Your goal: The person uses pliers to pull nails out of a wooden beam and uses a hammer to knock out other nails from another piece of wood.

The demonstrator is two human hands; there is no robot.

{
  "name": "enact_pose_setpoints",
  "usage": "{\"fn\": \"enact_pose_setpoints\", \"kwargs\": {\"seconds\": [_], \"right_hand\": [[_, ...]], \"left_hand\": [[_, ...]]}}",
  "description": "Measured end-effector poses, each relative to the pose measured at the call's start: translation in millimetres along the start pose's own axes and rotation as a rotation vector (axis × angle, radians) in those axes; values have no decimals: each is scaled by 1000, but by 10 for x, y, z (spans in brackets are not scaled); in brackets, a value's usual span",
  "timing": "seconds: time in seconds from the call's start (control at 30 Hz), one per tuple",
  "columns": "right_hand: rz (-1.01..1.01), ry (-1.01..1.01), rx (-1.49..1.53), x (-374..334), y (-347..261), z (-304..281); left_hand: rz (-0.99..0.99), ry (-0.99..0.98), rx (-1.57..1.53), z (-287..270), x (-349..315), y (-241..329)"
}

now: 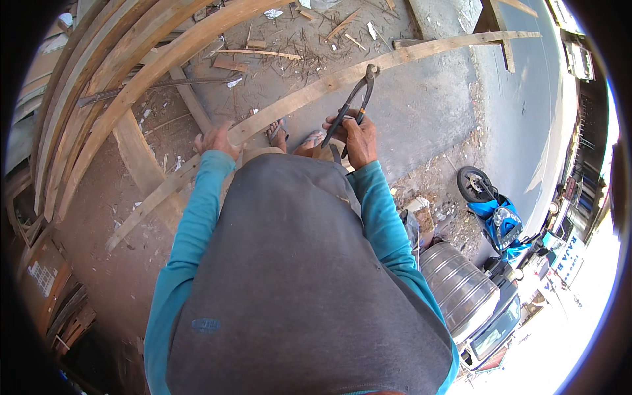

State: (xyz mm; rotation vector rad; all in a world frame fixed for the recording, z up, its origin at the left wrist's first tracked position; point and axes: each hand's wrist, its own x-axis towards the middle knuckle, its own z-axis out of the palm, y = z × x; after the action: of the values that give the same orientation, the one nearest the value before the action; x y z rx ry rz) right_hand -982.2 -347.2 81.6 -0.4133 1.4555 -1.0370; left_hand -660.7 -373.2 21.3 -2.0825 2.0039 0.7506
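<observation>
A long, narrow wooden plank (296,100) stretches in front of me, from the lower left to the upper right. My left hand (218,141) is closed around it, left of my feet. In my right hand (356,139) is a pair of pincers (351,100) with long dark handles, the fingers wrapped around them. The rounded jaws point away from me and overlap the plank's face; whether they grip a nail there is too small to tell.
Long curved wooden beams (135,62) are stacked at the left. A wide board (139,153) lies beneath the plank, and wood scraps (257,54) litter the far ground. On the right stand a blue motorcycle (498,220), a ribbed metal drum (457,284) and a vehicle (494,329).
</observation>
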Motion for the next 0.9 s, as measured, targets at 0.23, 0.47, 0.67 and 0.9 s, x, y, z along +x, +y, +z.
{"fn": "enact_pose_setpoints", "kwargs": {"seconds": [0.23,0.47,0.67,0.9], "right_hand": [[181,-81,52,-268,-120,-171],[268,-258,-104,-580,-372,-199],[332,-304,-205,-615,-439,-263],[440,-284,-189,-538,-337,-391]], "left_hand": [[-31,-83,71,-67,20,0],[200,-286,-244,-150,200,-213],[226,2,-55,-21,-145,-69],[244,166,-26,118,-346,25]]}}
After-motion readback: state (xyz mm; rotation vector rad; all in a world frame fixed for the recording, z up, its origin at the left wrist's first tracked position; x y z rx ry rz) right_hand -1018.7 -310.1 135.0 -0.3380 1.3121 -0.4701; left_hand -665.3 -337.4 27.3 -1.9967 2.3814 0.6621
